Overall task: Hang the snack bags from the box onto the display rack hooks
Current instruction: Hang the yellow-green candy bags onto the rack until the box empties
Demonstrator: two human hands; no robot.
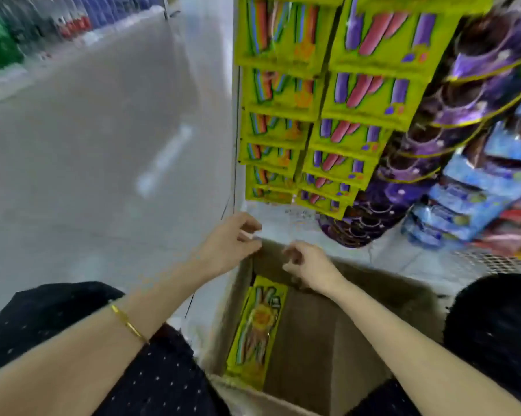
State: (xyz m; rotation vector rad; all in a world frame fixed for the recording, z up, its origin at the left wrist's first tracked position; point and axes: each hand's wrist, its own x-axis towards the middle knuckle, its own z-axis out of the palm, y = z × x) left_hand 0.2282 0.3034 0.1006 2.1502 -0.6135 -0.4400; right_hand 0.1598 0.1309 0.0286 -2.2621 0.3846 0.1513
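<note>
Head view: yellow bags (pixel 283 94) already fill two columns of the rack (pixel 236 145), top down to its lower end, with purple bags (pixel 463 94) and blue bags (pixel 487 175) hung to their right. Hooks themselves are hidden behind the packs. The box (pixel 328 340) stands on the floor at the rack's foot. Only one bag (pixel 256 328) shows in it, yellow and standing on edge against the left wall; the rest of the inside that shows is bare cardboard. Left hand (pixel 229 243) is at the box's far left corner, just under the lowest yellow packs, thumb and fingers drawn together. Something pale sits at the fingertips, but blur prevents saying whether it is pinched. Right hand (pixel 308 265) is over the box's far edge, fingers curled; nothing is seen in it, though I cannot tell for sure. Judgement: task near its end, stock mostly hung, with the one visible bag left to lift out and hang. Whether a free hook remains cannot be told.
</note>
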